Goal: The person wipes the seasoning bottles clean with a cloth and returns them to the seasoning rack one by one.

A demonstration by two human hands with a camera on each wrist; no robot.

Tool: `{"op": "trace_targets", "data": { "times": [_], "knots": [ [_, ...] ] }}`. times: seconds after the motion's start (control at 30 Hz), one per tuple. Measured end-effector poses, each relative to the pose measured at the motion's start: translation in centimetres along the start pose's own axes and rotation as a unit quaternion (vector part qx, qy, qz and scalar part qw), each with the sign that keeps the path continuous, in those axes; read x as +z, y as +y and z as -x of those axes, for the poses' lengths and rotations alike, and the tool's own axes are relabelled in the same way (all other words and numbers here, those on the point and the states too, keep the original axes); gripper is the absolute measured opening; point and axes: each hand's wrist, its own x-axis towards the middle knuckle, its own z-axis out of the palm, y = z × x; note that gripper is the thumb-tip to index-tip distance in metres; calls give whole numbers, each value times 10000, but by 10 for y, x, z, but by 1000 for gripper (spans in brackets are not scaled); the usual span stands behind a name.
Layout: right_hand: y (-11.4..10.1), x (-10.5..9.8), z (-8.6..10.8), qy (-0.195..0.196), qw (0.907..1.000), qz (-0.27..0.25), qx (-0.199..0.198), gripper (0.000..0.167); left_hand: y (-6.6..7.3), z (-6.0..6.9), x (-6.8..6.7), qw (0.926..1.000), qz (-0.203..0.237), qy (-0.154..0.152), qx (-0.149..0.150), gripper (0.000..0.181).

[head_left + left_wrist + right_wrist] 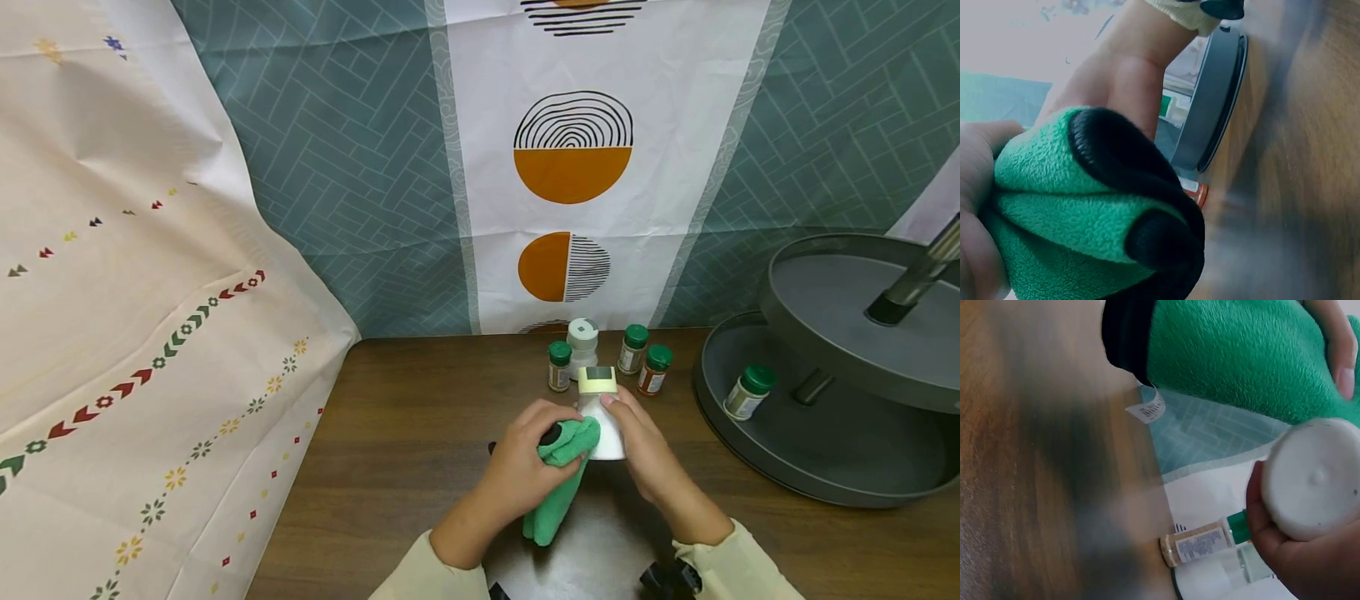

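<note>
My right hand (643,442) grips a white bottle (604,430) with a pale yellow cap, lifted above the table; its round white base (1315,481) faces the right wrist camera. In my left hand (528,457) is a folded green cloth (558,504) with a black edge, pressed against the bottle's left side in the head view. The left wrist view shows the cloth's folds (1079,219) bunched between fingers and thumb. Just beyond the bottle stand a green-capped spice jar (558,367) and a clear jar with a white lid (582,346).
Two more green-capped jars (632,348) (654,371) stand to the right of the white-lidded one. A dark two-tier round tray (840,492) takes up the table's right side, with a green-capped jar (750,392) on its lower tier. Patterned cloth (360,167) hangs behind the wooden table (405,417).
</note>
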Motion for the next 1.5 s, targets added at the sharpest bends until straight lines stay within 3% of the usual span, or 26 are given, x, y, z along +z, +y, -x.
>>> {"op": "trace_targets", "data": {
  "times": [0.17,0.33,0.47,0.57,0.73,0.83,1.03,1.17,1.3,1.5],
  "knots": [
    [0,3,4,-417,9985,206,272,51,-5,-3,-7,9991,0,316,-295,42],
    [0,6,8,-799,9951,513,277,54,-10,-6,-16,9956,163,676,-633,42],
    [-1,9,9,-808,9934,803,122,54,-13,-9,-22,9920,201,1040,-682,41],
    [-1,11,10,-657,9937,895,-125,53,-13,-9,-24,9907,273,1132,-703,42],
    [1,11,9,-308,9942,844,-594,50,-8,-7,-23,9918,683,776,-757,44],
    [1,10,8,16,9944,827,-655,49,-5,-6,-21,9939,820,457,-581,45],
    [0,8,6,692,9930,626,-725,42,1,-3,-11,9983,495,-293,24,43],
    [1,6,4,948,9913,613,-679,38,4,-1,-5,9967,401,-669,204,42],
    [1,5,4,859,9922,698,-581,39,3,0,-2,9970,416,-639,138,43],
    [-1,6,4,413,9962,648,-409,43,-2,-2,-5,9989,432,-139,-102,42]
  ]
}}
